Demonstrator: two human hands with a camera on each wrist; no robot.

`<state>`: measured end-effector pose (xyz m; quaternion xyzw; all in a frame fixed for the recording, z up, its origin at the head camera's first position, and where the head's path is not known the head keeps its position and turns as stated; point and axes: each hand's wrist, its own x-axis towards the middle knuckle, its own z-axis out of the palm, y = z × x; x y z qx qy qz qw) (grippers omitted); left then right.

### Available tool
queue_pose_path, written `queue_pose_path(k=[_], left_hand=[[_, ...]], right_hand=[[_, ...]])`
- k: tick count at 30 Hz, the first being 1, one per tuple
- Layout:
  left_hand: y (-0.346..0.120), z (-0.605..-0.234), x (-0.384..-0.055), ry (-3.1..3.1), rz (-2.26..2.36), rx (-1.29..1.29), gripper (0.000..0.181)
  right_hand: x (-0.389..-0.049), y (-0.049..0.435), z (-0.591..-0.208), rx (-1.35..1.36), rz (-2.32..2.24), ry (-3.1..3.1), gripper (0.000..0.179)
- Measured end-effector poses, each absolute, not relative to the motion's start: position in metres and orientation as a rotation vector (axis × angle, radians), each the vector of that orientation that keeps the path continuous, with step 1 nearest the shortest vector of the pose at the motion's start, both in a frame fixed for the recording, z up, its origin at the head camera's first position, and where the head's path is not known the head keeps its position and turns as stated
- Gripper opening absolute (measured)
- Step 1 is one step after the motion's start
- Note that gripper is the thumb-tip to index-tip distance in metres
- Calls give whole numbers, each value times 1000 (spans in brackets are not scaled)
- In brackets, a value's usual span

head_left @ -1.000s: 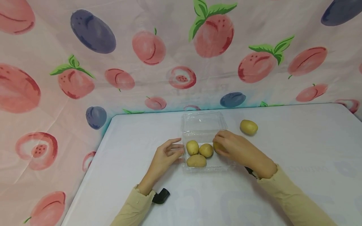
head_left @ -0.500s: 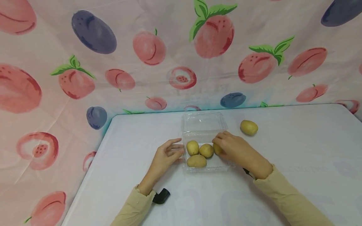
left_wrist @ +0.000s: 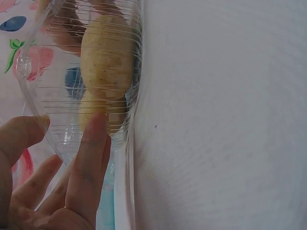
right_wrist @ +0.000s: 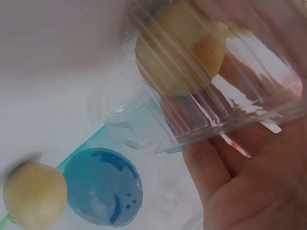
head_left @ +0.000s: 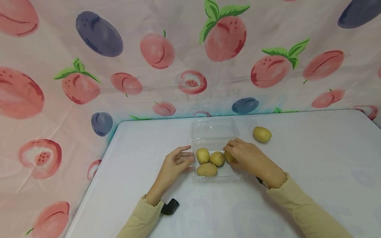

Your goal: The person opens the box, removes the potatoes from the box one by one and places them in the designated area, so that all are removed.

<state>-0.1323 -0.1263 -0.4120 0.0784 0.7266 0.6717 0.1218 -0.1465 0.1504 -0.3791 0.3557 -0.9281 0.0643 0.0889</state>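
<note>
A clear plastic clamshell box (head_left: 226, 172) lies with its lid (head_left: 214, 128) folded back. Three potatoes rest in its left and middle part: one at the back left (head_left: 203, 155), one in the middle (head_left: 217, 158), one at the front left (head_left: 207, 169). My right hand (head_left: 250, 158) reaches over the box's right wall and holds another potato (right_wrist: 180, 50) low inside, partly covered by the fingers. My left hand (head_left: 175, 163) stands at the left wall with fingers extended; in the left wrist view its fingertips (left_wrist: 96, 124) touch the ribbed plastic and the thumb is at the rim.
One loose potato (head_left: 262, 134) lies on the white tablecloth (head_left: 312, 148), behind and right of the box. A fruit-print curtain (head_left: 184, 56) hangs along the back and left of the table. A black wrist device (head_left: 170, 207) shows beside the left sleeve.
My right hand has shifted slightly left and settled with the potato beside the middle one, and more of that potato shows. The left hand has stayed in place.
</note>
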Motion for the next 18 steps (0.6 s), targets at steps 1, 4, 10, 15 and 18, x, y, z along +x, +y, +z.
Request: queue_pose_path(k=[1,4,10,15,18], left_hand=[[-127,-412,-132,2123,1961,228,52],[-127,-412,-132,2122,1963,227,52],[-126,-413,-131,2119,1964,230,52],[-127,-412,-131,2122,1965,237,52],[-126,-411,-131,2123,1964,238,52]], right_hand=[[-147,150,-379,1058,192,-2760,36],[-147,150,-379,1056,196,-2757,37],[-146,154,-379,1074,212,-2718,35],[-146,158,-376,1088,229,-2673,34],[-146,161,-373,1088,244,-2672,35]])
